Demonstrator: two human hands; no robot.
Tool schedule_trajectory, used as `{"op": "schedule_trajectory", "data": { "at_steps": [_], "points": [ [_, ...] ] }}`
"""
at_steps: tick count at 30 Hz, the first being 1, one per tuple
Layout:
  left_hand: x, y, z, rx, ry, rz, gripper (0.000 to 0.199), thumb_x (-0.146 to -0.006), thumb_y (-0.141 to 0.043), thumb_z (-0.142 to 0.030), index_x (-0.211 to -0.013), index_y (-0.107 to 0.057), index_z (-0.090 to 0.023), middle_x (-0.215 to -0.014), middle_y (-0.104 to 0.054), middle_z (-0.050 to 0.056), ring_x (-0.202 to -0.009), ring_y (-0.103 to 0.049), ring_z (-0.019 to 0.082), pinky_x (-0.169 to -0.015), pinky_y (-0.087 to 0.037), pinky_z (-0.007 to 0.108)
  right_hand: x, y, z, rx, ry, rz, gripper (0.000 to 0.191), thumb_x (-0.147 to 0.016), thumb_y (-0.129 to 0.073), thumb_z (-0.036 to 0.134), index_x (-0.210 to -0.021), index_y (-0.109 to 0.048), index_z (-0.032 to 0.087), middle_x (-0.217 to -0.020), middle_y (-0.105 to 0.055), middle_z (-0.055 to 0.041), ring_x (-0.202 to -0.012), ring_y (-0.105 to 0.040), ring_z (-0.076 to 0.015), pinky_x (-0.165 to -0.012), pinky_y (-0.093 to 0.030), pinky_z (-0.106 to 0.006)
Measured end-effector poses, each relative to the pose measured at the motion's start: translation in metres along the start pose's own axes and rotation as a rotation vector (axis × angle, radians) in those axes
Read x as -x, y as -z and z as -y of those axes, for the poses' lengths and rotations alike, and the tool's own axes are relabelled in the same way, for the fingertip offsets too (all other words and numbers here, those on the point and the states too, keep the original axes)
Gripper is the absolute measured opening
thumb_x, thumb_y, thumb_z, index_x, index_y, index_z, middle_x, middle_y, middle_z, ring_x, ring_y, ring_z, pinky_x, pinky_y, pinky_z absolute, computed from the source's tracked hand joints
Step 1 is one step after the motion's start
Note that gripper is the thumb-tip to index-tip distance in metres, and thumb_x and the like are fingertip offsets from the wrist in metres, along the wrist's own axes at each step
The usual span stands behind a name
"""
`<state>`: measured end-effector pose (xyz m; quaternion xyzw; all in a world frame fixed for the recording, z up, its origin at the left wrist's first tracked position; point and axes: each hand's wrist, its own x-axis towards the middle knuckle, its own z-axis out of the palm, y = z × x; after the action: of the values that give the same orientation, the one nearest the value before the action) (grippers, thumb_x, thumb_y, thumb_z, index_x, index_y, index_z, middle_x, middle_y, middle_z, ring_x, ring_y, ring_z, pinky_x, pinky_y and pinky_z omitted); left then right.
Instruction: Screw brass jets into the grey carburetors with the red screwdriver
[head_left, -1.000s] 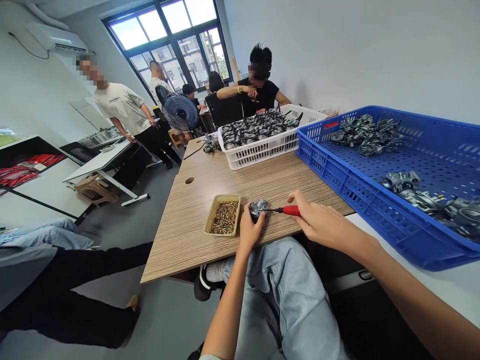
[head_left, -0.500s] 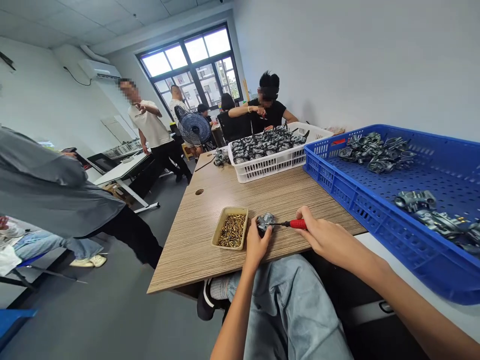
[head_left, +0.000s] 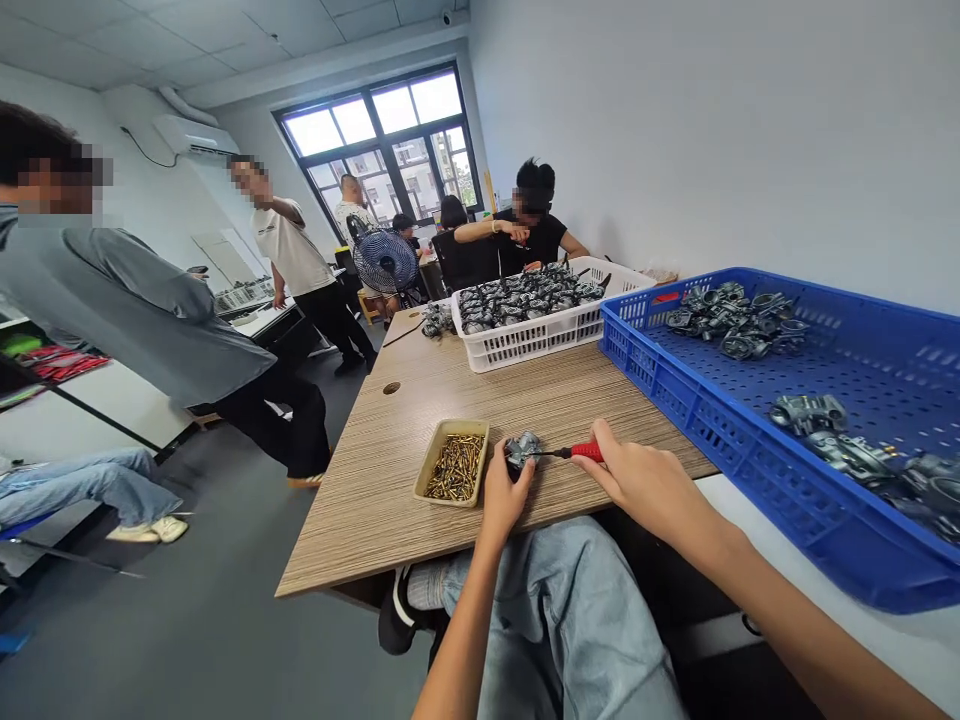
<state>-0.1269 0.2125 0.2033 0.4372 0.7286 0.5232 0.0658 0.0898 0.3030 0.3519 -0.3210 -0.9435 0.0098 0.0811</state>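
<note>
Carburetor body [head_left: 522,452], grey cast metal, held over the worktop [head_left: 360,520] just beside a tan tray [head_left: 459,426] of brass screws [head_left: 454,468]. My left hand [head_left: 506,492] has its grip closed around the body, fingers covering the lower side. My right hand [head_left: 637,478] is closed on the red handle of a screwdriver [head_left: 586,452], whose thin shaft reaches the body. The shaft's tip is too small to make out. A blue crate [head_left: 720,420] of carburetors [head_left: 735,320] lies to the right.
</note>
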Motion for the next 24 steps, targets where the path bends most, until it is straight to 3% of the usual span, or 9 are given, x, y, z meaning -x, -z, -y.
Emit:
{"op": "schedule_trajectory", "data": {
  "at_steps": [4, 10, 16, 24],
  "points": [
    [-0.001, -0.001, -0.001, 0.01, 0.005, -0.01, 0.049, -0.097, -0.066, -0.044, -0.139, -0.053, -0.021, -0.133, -0.07, 0.015, -0.124, -0.066, 0.029, -0.11, -0.048, 0.043, 0.0, 0.001, 0.001, -0.024, -0.012, -0.002, 0.031, -0.114, -0.039, 0.048, -0.12, -0.047, 0.019, -0.084, -0.078, -0.01, -0.083, -0.08, -0.034, -0.058, -0.036, -0.031],
    [-0.001, -0.002, 0.001, 0.009, -0.007, -0.014, 0.049, -0.098, -0.066, -0.042, -0.14, -0.053, -0.022, -0.135, -0.069, 0.014, -0.125, -0.065, 0.028, -0.111, -0.048, 0.044, 0.005, 0.003, -0.009, -0.328, 0.117, 0.038, 0.022, -0.11, -0.048, 0.031, -0.128, -0.041, 0.023, -0.109, -0.078, -0.0084, -0.098, -0.077, -0.029, -0.07, -0.042, -0.031],
    [-0.002, -0.002, 0.003, -0.022, -0.007, -0.01, 0.05, -0.098, -0.066, -0.043, -0.14, -0.053, -0.021, -0.13, -0.07, 0.014, -0.119, -0.066, 0.027, -0.107, -0.05, 0.043, 0.007, 0.008, -0.01, -0.333, 0.156, 0.115, 0.026, -0.104, -0.037, 0.011, -0.127, -0.041, 0.022, -0.105, -0.075, -0.0086, -0.095, -0.076, -0.0268, -0.069, -0.039, -0.03],
    [-0.002, -0.002, 0.005, -0.026, -0.002, -0.019, 0.049, -0.097, -0.067, -0.044, -0.139, -0.054, -0.021, -0.127, -0.07, 0.012, -0.116, -0.067, 0.026, -0.105, -0.05, 0.04, 0.006, 0.007, -0.01, -0.337, 0.155, 0.114, 0.014, -0.107, -0.041, 0.017, -0.12, -0.041, 0.022, -0.107, -0.075, -0.0082, -0.092, -0.076, -0.0263, -0.064, -0.035, -0.03]
  ]
}}
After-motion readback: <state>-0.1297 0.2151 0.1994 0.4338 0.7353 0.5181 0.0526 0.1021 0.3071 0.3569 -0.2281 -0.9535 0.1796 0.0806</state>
